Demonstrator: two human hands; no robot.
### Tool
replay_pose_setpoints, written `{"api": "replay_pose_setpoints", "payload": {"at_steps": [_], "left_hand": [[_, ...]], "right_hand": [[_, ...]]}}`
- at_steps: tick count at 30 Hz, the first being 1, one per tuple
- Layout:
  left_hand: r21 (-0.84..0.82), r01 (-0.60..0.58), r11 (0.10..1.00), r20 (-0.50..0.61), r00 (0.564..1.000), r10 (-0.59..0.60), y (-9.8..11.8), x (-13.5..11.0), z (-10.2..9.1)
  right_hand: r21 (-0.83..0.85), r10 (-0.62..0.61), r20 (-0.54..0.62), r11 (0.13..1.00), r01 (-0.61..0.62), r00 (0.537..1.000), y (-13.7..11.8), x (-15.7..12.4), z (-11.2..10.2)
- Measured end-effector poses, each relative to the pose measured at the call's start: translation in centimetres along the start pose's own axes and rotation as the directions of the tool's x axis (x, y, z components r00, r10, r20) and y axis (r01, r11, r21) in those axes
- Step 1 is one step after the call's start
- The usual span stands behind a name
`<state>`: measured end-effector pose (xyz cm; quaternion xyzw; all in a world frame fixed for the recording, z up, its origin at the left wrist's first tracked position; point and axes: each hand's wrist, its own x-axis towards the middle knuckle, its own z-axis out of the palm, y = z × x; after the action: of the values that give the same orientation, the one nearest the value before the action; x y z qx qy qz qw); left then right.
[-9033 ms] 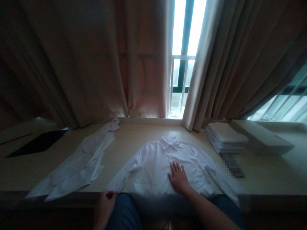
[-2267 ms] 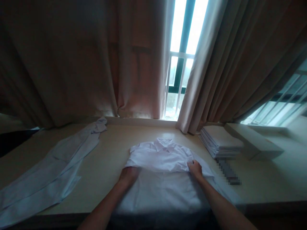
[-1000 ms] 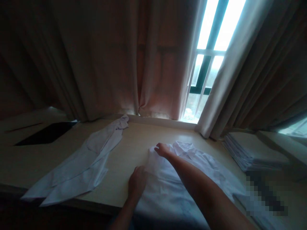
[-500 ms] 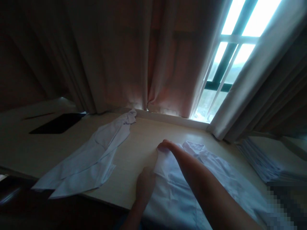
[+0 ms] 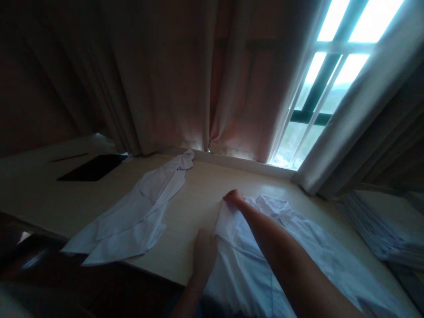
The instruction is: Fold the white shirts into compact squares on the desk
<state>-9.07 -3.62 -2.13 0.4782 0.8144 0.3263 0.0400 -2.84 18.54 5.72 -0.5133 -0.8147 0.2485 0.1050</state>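
A white collared shirt (image 5: pixel 245 274) lies spread on the light table, its collar pointing toward the window side. My right hand (image 5: pixel 233 197) reaches across it and pinches the shirt's far left corner. Nearer to me, my left hand (image 5: pixel 204 252) is closed at the left edge of the same shirt, its fingers curled over the cloth. Further left, a second white garment (image 5: pixel 142 207) rests lengthwise, apart from both hands, with its lower end hanging over the table's front edge.
A stack of folded white clothes (image 5: pixel 384 221) stands at the right. A flat black sheet or folder (image 5: pixel 94 168) and a thin reddish stick (image 5: pixel 69 157) lie at the far left. Curtains (image 5: pixel 172 88) hang behind the table (image 5: pixel 195 194), beside a bright window (image 5: pixel 318 97).
The view has turned slightly left, so the scene sits further right in the picture. Both hands remain at the shirt's left edge, with little visible movement of the cloth.
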Motion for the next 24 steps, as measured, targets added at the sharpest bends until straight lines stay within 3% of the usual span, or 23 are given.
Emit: {"api": "replay_pose_setpoints", "payload": {"at_steps": [4, 7, 9, 11, 14, 16, 18, 21, 24], "left_hand": [[0.011, -0.045, 0.999, -0.017, 0.999, 0.045, -0.3, 0.1, 0.1], [-0.016, 0.0, 1.0, -0.024, 1.0, 0.0, -0.4, 0.3, 0.4], [-0.033, 0.035, 0.999, -0.024, 0.999, -0.035, -0.5, 0.3, 0.5], [-0.04, 0.04, 0.998, -0.025, 0.999, -0.041, -0.7, 0.3, 0.5], [-0.041, 0.022, 0.999, -0.022, 1.0, -0.023, -0.9, 0.5, 0.1], [-0.034, 0.008, 0.999, -0.017, 1.0, -0.009, -0.7, 1.2, -0.5], [-0.02, -0.023, 1.0, -0.021, 1.0, 0.023, 0.2, 2.1, -1.0], [-0.01, -0.164, 0.986, 0.011, 0.986, 0.164, 2.6, 3.1, -1.3], [0.04, -0.42, 0.907, 0.211, 0.89, 0.403, 4.4, 2.8, -0.6]], "right_hand": [[0.023, -0.01, -0.064, 1.0, 0.012, 0.998, 0.8, -2.6, -1.2], [0.013, -0.067, -0.171, 0.997, 0.07, 0.983, 4.2, -7.8, -2.6], [-0.041, -0.148, -0.291, 0.989, 0.142, 0.945, 8.3, -12.6, -3.4], [-0.102, -0.146, -0.336, 0.988, 0.118, 0.931, 13.5, -17.7, -4.0], [-0.171, 0.015, -0.341, 0.982, -0.077, 0.94, 21.2, -24.5, -4.8], [-0.199, 0.122, -0.336, 0.96, -0.197, 0.934, 25.0, -27.7, -5.0], [-0.228, 0.136, -0.319, 0.95, -0.215, 0.938, 27.3, -29.6, -4.9], [-0.252, 0.087, -0.301, 0.953, -0.167, 0.949, 28.5, -30.7, -4.6], [-0.263, 0.053, -0.292, 0.955, -0.134, 0.955, 28.6, -30.8, -4.4]]}}
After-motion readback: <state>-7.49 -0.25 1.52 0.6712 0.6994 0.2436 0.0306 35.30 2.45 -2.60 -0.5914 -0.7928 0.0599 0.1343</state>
